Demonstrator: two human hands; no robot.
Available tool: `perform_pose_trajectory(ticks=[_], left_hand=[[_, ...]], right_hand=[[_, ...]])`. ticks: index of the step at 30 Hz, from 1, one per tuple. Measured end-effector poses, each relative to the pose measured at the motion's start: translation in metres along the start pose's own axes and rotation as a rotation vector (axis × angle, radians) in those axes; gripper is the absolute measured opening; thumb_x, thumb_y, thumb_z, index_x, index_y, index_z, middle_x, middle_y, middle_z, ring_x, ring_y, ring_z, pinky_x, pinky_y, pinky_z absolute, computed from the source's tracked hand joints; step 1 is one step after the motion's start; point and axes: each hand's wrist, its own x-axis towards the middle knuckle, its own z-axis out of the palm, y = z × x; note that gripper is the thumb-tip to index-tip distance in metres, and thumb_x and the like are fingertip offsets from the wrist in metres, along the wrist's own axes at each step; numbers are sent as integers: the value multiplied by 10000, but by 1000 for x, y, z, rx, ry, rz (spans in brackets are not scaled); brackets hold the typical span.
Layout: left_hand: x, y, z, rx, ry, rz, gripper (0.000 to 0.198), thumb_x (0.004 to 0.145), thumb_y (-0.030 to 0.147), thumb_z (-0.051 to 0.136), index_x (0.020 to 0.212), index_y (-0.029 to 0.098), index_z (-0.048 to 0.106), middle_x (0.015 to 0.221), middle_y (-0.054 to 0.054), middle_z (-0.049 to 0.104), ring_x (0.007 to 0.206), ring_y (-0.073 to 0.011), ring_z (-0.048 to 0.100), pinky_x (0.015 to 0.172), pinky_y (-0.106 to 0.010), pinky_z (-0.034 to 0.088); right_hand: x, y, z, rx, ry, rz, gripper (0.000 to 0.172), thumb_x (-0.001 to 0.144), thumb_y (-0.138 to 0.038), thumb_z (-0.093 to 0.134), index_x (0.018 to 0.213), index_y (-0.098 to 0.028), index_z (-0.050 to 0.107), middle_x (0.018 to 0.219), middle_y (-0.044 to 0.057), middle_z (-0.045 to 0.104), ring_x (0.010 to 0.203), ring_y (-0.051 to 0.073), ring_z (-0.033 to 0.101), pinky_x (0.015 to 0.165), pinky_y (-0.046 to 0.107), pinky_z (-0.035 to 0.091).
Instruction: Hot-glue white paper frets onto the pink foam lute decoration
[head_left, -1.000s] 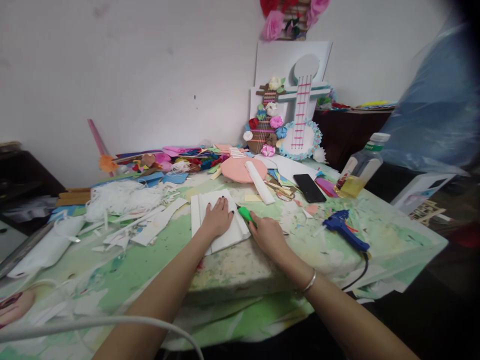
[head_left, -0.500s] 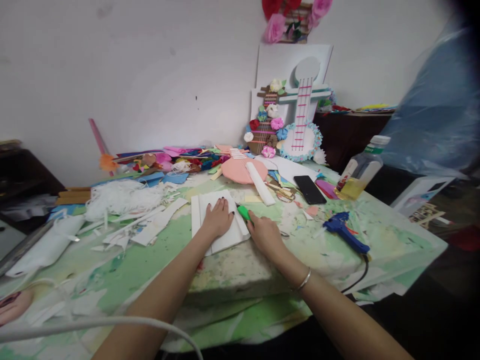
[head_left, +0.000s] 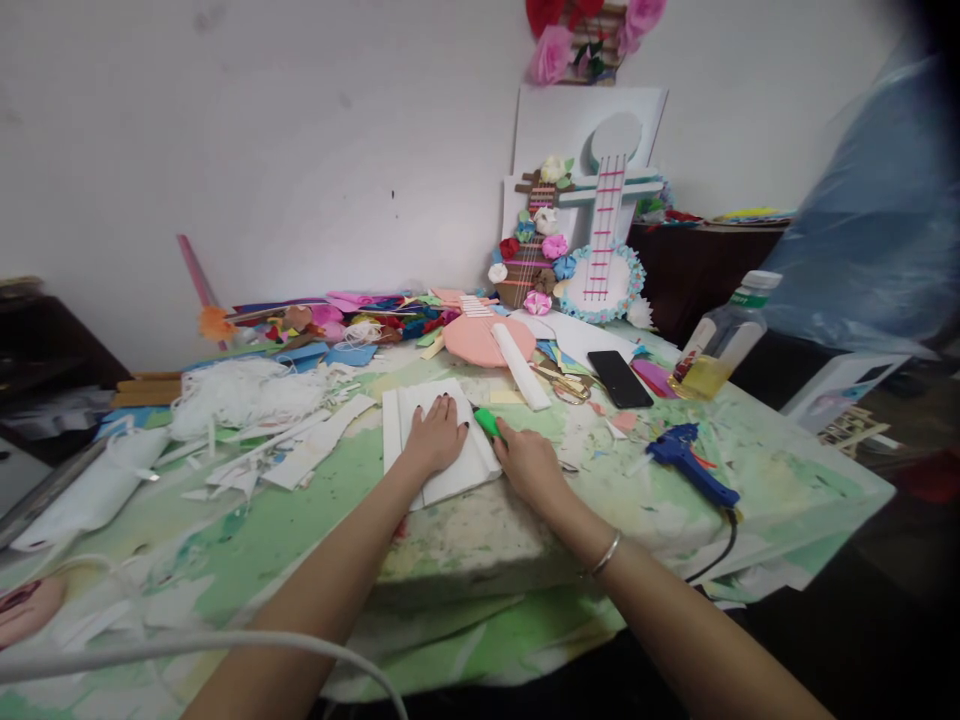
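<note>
My left hand (head_left: 437,437) lies flat with fingers stretched on a white foam board sheet (head_left: 459,484), pressing it to the table. My right hand (head_left: 529,462) is closed around a green utility knife (head_left: 489,423), whose dark front end points up and left over the sheet's right edge. A narrow strip along that edge looks partly separated from the sheet. Behind the sheet lies a pink paper guitar (head_left: 480,342), with a long white foam strip (head_left: 520,368) leaning across its front.
To the right are a blue glue gun (head_left: 694,467) with its cord, a black phone (head_left: 619,379), scissors (head_left: 564,384) and a bottle of yellow liquid (head_left: 724,340). White scraps (head_left: 319,445) and tangled string (head_left: 236,395) cover the left. Decorated guitars (head_left: 600,240) lean at the back. A white cable (head_left: 225,640) crosses the foreground.
Both hands stay almost where they were. My right hand and the knife have shifted very slightly; the sheet has not visibly moved.
</note>
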Motion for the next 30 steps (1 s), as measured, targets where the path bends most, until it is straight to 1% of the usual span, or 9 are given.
perform_pose_trajectory(ticks=[4,9,15,22,26,30], left_hand=[[0,-1,0,-2,3,7,595,925,348,186,1423,27,238,1506,-155,217,1395,-241,187,1102,-511,189],[0,0,0,-4,-8,1,594,925,345,185,1428,31,230,1508,-152,209,1397,-236,181,1104,-506,184],[0,-1,2,-10,2,2,588,929,355,187,1426,46,241,1507,-154,213,1392,-237,198,1098,-508,196],[-1,0,1,4,16,5,569,929,352,198,1421,72,264,1503,-158,227,1391,-245,200,1099,-505,187],[-1,0,0,-2,14,4,566,929,348,205,1415,66,274,1501,-168,228,1387,-247,212,1095,-499,194],[0,-1,0,-6,15,4,570,929,346,205,1418,58,259,1503,-167,221,1389,-245,206,1095,-501,194]], right_hand=[[0,3,1,3,1,-3,414,943,-361,344,1331,-257,443,891,101,695,808,222,656,702,287,430],[8,1,0,7,-20,-21,415,946,-363,337,1328,-241,443,922,110,694,858,221,649,731,292,429],[7,7,0,7,-15,-21,407,941,-358,345,1318,-254,456,901,104,701,826,222,657,700,287,432],[20,-1,-1,43,12,-40,380,943,-340,339,1273,-240,498,957,96,700,879,210,648,744,281,429],[15,3,-1,38,6,-22,389,940,-340,351,1284,-227,493,918,105,705,850,222,656,727,290,432],[12,4,-1,42,8,-23,398,938,-333,356,1302,-225,475,926,106,705,855,224,655,727,291,432]])
